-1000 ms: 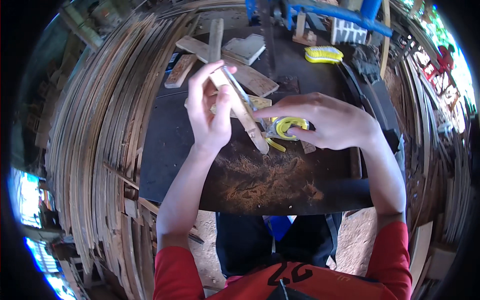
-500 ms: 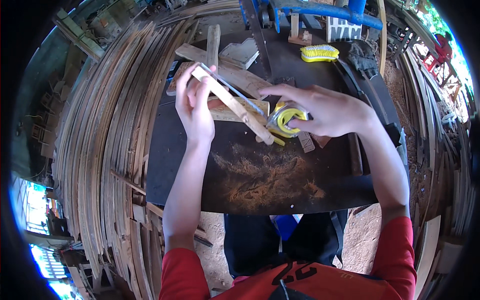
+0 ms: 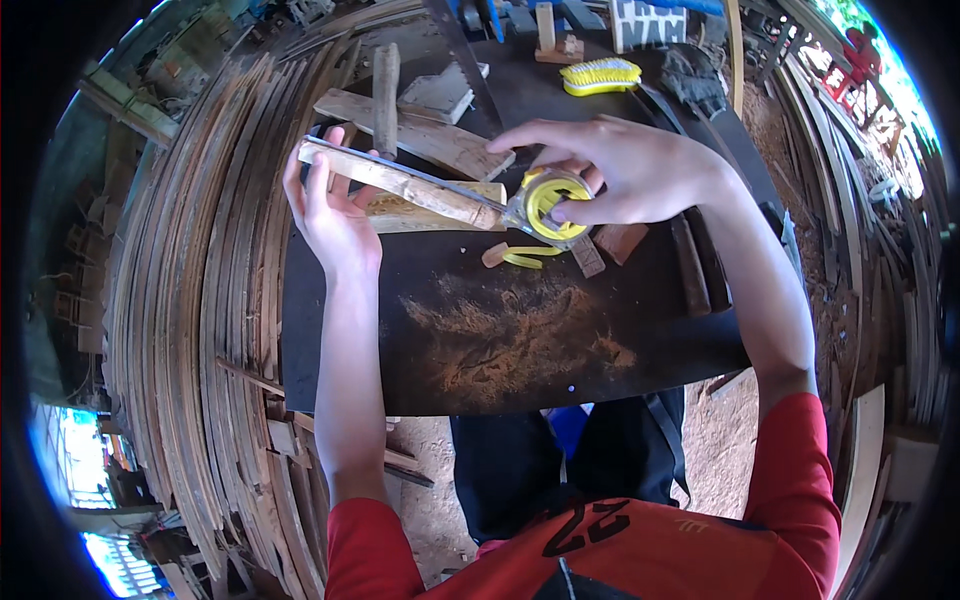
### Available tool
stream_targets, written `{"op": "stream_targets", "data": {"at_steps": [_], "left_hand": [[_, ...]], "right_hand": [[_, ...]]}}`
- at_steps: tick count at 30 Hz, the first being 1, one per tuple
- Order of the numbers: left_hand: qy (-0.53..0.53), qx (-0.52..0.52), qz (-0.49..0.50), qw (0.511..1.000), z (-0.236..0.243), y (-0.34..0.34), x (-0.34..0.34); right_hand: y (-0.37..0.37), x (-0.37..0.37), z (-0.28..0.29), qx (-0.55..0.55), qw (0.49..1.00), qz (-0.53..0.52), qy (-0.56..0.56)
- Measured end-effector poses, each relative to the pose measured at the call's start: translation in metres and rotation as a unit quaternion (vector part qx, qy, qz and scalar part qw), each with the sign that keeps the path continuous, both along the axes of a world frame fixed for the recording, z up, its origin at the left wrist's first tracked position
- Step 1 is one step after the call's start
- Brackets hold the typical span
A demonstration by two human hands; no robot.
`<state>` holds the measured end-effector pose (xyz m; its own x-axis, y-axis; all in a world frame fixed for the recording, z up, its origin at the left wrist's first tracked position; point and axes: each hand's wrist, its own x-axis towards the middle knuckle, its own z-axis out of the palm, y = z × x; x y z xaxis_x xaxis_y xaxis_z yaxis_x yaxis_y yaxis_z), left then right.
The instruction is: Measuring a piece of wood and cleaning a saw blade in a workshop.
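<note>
My left hand (image 3: pixel 335 210) pinches one end of a narrow wooden strip (image 3: pixel 415 190) above the dark tabletop. In my right hand (image 3: pixel 625 175) is a tape measure (image 3: pixel 550 205) with a clear and yellow case, its thumb pressed on the case's side. The blade runs out along the strip's far edge toward my left fingers. The strip's other end meets the front of the case. A yellow strap (image 3: pixel 530 257) hangs below the case, and a small wooden piece (image 3: pixel 495 255) lies beside it.
Sawdust (image 3: pixel 520 345) covers the near part of the table (image 3: pixel 330 370). Wood offcuts (image 3: pixel 440 145) and a saw (image 3: pixel 468 60) lie behind my hands. A yellow brush (image 3: pixel 600 77) and a dark glove (image 3: pixel 693 82) are at the far right. Long planks (image 3: pixel 220 250) fill the left side.
The wooden strip and tape have swung from steeply slanted to nearly level. My left hand has moved left and down; my right hand has shifted slightly left with the tape measure.
</note>
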<state>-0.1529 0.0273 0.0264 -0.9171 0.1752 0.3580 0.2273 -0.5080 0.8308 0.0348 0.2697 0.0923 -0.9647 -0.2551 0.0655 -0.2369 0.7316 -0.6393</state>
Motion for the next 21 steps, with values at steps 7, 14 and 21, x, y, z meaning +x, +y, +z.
{"op": "stream_targets", "data": {"at_steps": [7,14,21], "left_hand": [[-0.014,0.0,-0.014,1.0,0.002,0.002,0.004],[-0.027,-0.014,-0.044,0.999,-0.001,0.006,0.011],[-0.03,-0.015,-0.043,0.999,-0.007,0.013,0.009]], "right_hand": [[0.0,0.003,0.004,0.014,0.999,0.011,0.045],[0.003,0.008,0.011,0.023,1.0,0.002,0.015],[0.013,0.009,0.005,0.039,0.999,0.005,0.034]]}}
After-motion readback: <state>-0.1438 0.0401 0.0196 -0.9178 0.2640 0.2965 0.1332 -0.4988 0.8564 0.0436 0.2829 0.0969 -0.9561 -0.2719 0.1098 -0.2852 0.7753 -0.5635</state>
